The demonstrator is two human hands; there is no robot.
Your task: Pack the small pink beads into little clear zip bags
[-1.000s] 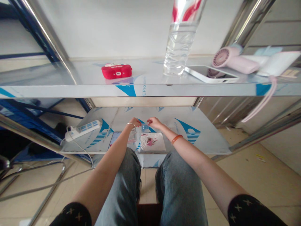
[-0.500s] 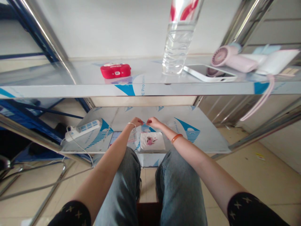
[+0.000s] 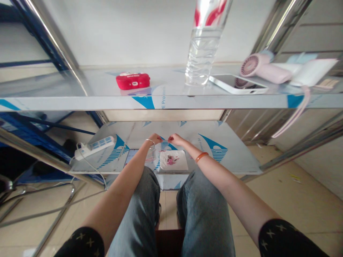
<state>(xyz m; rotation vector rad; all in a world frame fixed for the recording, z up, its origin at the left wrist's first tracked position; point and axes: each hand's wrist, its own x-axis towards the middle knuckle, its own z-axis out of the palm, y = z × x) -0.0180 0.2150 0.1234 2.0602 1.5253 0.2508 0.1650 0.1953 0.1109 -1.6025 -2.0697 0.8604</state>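
My left hand (image 3: 155,138) and my right hand (image 3: 175,138) face each other a small gap apart, over the lower shelf (image 3: 187,130). Fingertips are pinched together on both; whatever they hold is too small or fine to make out. Just below the right hand lies a white cloth or tissue (image 3: 181,161) with a little heap of pink-red, bead-like bits (image 3: 170,160) on it. Clear plastic (image 3: 152,154), perhaps a bag, is under my left wrist. Partly behind my left forearm is a flat tablet or phone (image 3: 130,154).
A power strip (image 3: 98,144) with a white cable sits left on the lower shelf. Above, the upper shelf (image 3: 166,101) carries a red case (image 3: 133,82), a water bottle (image 3: 200,53), a white phone (image 3: 238,84) and a pink handheld fan (image 3: 268,69) with a hanging strap.
The right hand has shifted very slightly right, and the gap between the hands looks a touch wider. Both pinches stay closed; the things on the shelves have not moved.
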